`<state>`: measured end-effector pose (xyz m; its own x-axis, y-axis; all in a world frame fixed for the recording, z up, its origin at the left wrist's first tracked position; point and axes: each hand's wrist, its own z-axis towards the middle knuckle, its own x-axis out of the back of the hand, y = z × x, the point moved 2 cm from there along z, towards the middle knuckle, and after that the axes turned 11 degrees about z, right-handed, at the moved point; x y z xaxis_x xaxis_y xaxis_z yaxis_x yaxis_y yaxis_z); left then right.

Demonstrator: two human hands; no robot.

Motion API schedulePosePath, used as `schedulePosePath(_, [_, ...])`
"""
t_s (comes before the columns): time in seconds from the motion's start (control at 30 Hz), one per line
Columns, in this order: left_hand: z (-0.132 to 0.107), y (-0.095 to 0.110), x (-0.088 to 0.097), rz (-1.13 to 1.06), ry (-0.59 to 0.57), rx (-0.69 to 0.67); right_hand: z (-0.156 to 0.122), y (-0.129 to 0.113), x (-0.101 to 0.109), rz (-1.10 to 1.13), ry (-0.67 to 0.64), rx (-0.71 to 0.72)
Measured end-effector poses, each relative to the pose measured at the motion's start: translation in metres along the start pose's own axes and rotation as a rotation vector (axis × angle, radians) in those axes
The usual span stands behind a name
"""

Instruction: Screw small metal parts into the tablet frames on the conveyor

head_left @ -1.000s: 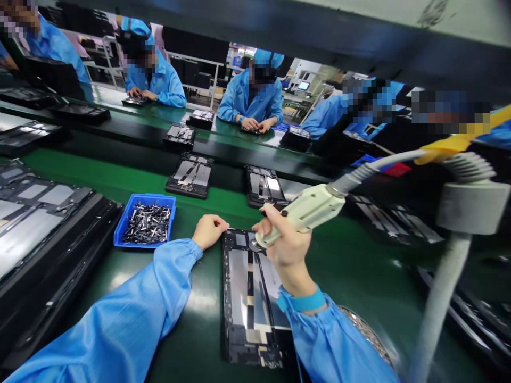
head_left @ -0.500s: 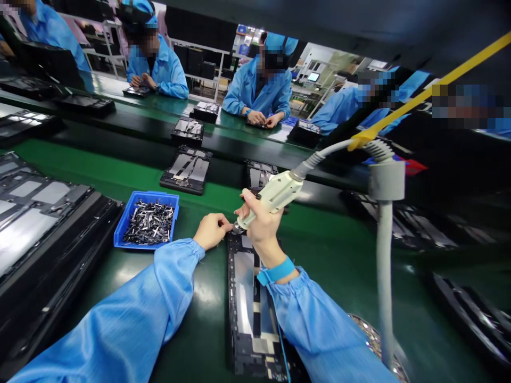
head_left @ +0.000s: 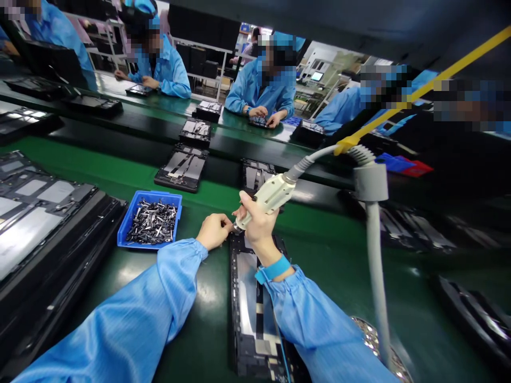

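My right hand [head_left: 261, 223] is wrapped round a cream electric screwdriver [head_left: 275, 192], tilted with its tip down to the left. Below that hand and wrist lies a long black tablet housing [head_left: 245, 298] with silver panels and dark ribbon strips. My left hand [head_left: 215, 230] is closed in a pinch by the screwdriver's tip, over the far end of the housing. What its fingers hold, if anything, is too small to make out. Left of it stands a blue tray [head_left: 120, 234] full of small dark and metallic parts [head_left: 154, 221].
Stacked tablet housings [head_left: 40, 213] fill the left side. More housings [head_left: 183, 166] lie ahead on the green bench. A grey cable [head_left: 377, 266] hangs at the right, above a round dish of screws [head_left: 369, 335]. Co-workers in blue [head_left: 261, 88] sit opposite.
The screwdriver and right hand have shifted slightly left, and the cable has swung left. My left hand stays pinched at the tip. A co-worker opposite has moved one hand outward.
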<state>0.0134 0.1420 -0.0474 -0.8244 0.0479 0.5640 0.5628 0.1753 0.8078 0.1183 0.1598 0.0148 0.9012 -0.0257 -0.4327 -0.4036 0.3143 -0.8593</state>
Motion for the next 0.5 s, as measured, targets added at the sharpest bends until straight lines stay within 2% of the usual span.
schedulePosePath(0.5, [0.0001,0.0005,0.0010,0.014,0.006,-0.009,0.0000,-0.0020,-0.0009,0.009,0.027,0.012])
